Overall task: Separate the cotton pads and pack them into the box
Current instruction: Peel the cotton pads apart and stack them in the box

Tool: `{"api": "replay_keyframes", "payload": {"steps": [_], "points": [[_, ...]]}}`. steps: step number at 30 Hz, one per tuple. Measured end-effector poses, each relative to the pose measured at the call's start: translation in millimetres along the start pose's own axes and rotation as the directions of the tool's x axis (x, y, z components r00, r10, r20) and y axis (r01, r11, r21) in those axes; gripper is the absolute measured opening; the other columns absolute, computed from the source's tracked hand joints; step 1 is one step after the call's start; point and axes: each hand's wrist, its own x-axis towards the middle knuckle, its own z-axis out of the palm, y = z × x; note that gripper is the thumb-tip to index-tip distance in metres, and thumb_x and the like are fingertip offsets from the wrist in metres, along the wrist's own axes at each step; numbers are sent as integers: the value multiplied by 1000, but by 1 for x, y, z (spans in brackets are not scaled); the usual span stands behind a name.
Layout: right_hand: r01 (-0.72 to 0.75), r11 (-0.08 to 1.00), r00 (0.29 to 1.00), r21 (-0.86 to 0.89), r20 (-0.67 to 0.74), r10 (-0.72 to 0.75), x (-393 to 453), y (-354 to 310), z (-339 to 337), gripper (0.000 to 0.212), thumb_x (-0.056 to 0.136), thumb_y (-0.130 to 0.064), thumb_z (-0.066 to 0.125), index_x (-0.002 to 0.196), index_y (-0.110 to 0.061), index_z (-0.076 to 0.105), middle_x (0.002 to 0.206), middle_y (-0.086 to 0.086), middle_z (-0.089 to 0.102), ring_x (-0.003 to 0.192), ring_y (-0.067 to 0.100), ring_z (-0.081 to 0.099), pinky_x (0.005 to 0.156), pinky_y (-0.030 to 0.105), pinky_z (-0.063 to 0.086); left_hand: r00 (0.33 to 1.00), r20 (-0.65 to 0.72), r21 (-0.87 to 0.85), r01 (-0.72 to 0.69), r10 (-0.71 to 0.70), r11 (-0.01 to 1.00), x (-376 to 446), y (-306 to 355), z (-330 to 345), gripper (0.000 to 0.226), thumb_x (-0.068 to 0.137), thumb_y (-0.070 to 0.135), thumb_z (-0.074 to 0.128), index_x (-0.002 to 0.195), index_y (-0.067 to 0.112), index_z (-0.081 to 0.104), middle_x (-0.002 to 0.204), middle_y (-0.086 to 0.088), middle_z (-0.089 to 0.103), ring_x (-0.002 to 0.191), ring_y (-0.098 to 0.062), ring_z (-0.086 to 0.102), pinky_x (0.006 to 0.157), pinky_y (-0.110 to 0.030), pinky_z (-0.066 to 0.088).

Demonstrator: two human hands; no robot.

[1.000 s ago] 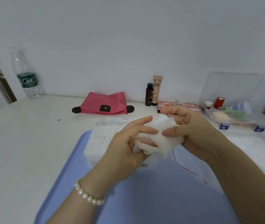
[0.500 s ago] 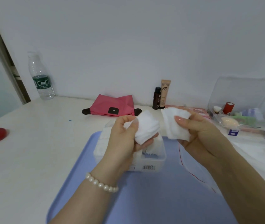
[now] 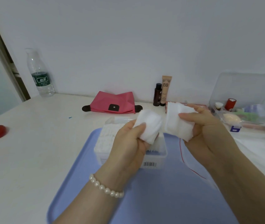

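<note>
Each hand grips a wad of cotton pads; the left hand (image 3: pixel 128 141) holds its wad (image 3: pixel 149 126) directly above the box (image 3: pixel 154 159), nearer than the right hand (image 3: pixel 204 126).

A tray (image 3: pixel 80 183) lies on the bench (image 3: pixel 31 151), and the box (image 3: pixel 154 159) sits on the tray's far part. Behind the box lies a pouch (image 3: pixel 112 105), with two tubes (image 3: pixel 162 92) to its right. A bottle (image 3: pixel 39 73) stands far left; an organizer (image 3: pixel 245 101) stands far right.
</note>
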Motion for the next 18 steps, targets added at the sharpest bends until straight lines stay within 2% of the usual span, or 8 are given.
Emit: {"api": "replay_keyframes", "payload": {"steps": [3, 5, 8, 10, 11, 13, 16, 18], "points": [[72, 993, 986, -90, 159, -57, -5, 2, 2, 32, 70, 4, 61, 94, -16, 56, 92, 4, 66, 79, 22, 67, 59, 32, 58, 997, -16, 146, -77, 81, 986, -3, -3, 2, 17, 98, 10, 43, 109, 11, 56, 96, -6, 71, 82, -18, 71, 77, -33, 58], [235, 930, 938, -283, 316, -141, -9, 7, 3, 36, 74, 5, 63, 97, -22, 53, 88, 0, 66, 76, 18, 66, 61, 35, 57, 990, 17, 286, -142, 143, 948, -5, -5, 1, 14, 98, 13, 44, 107, 16, 53, 97, -6, 69, 78, -14, 69, 67, -26, 57], [566, 660, 792, -494, 547, -270, -14, 16, 2, 34, 82, -6, 55, 100, -33, 45, 93, -14, 56, 73, 8, 57, 62, 27, 51, 987, 75, 404, -163, 145, 900, -10, -6, 0, 16, 96, 11, 48, 110, 18, 50, 90, -8, 66, 66, -11, 65, 51, -21, 51], [738, 348, 674, -578, 660, -333, -16, 19, 0, 39, 85, -13, 48, 100, -49, 39, 98, -32, 48, 81, -1, 52, 68, 13, 44, 985, 92, 459, -169, 142, 872, -11, -7, -2, 24, 92, 6, 50, 112, 20, 50, 87, -6, 66, 65, -11, 64, 50, -22, 50], [767, 217, 639, -603, 692, -336, -16, 20, -1, 41, 86, -16, 45, 100, -53, 36, 100, -38, 44, 85, -4, 51, 68, 9, 42, 986, 107, 462, -163, 127, 872, -11, -8, -2, 27, 90, 4, 52, 112, 21, 51, 87, -7, 65, 68, -13, 64, 53, -23, 51], [771, 92, 622, -630, 714, -320, -14, 23, -3, 33, 89, -21, 40, 103, -50, 35, 103, -43, 41, 91, -5, 48, 69, 7, 40, 989, 137, 392, -113, 64, 913, -9, -8, -3, 32, 84, 5, 53, 112, 19, 53, 89, -10, 65, 75, -18, 64, 60, -27, 53], [767, 43, 620, -641, 721, -310, -7, 27, -11, 27, 90, -29, 34, 114, -43, 33, 109, -44, 37, 94, 2, 46, 77, 12, 37, 993, 118, 205, -37, 12, 978, -5, -5, -3, 30, 92, -2, 43, 117, 12, 54, 101, -14, 66, 79, -20, 68, 63, -30, 57], [763, 66, 629, -643, 714, -307, -1, 28, -15, 30, 90, -27, 35, 114, -44, 33, 111, -47, 35, 99, -3, 44, 79, 10, 37, 992, 123, 116, -21, 6, 993, -2, -1, -4, 30, 96, 0, 37, 119, 10, 54, 112, -17, 66, 94, -26, 68, 73, -38, 59]]}}
